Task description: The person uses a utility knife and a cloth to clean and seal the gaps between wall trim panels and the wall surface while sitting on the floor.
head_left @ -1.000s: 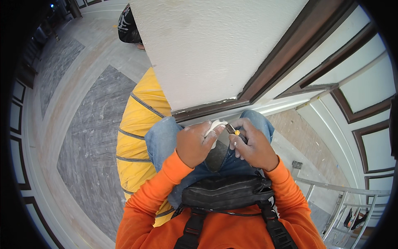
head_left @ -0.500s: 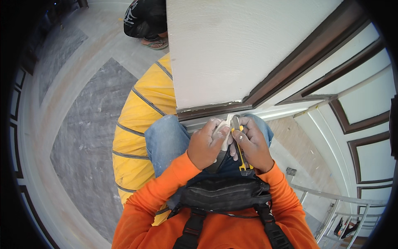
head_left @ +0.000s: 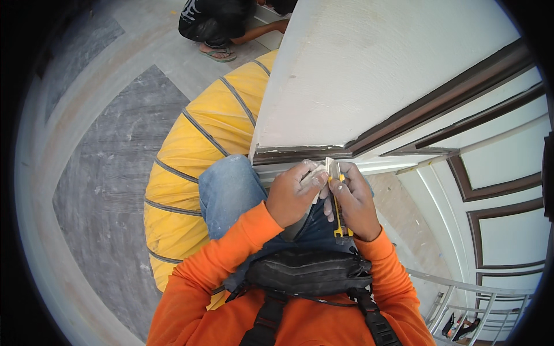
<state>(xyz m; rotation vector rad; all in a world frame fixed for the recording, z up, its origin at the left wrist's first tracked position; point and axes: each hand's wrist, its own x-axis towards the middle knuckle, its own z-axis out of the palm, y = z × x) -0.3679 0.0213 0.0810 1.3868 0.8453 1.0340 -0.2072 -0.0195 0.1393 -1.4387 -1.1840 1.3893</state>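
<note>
My left hand (head_left: 291, 193) is closed on a folded, whitish, cloth-like piece (head_left: 315, 173), pinched between thumb and fingers. My right hand (head_left: 356, 202) grips a yellow and dark utility knife (head_left: 340, 226), its blade end up against the white piece and its body slanting down toward my lap. White dust coats the fingers of both hands, which almost touch above my jeans. A dark, flat thing shows below my left hand; I cannot make out what it is. A black waist bag (head_left: 309, 272) lies across my lap.
A white wall panel (head_left: 369, 75) with dark brown trim (head_left: 300, 155) stands just ahead. To my left curves a large yellow ribbed duct (head_left: 179, 147). A person (head_left: 216, 26) crouches beyond it. A metal ladder (head_left: 482, 311) is at lower right.
The view has shifted, so the wall and the crouching person sit farther right. The person's arm now shows. Both hands keep their holds, with the white piece and knife end closer together.
</note>
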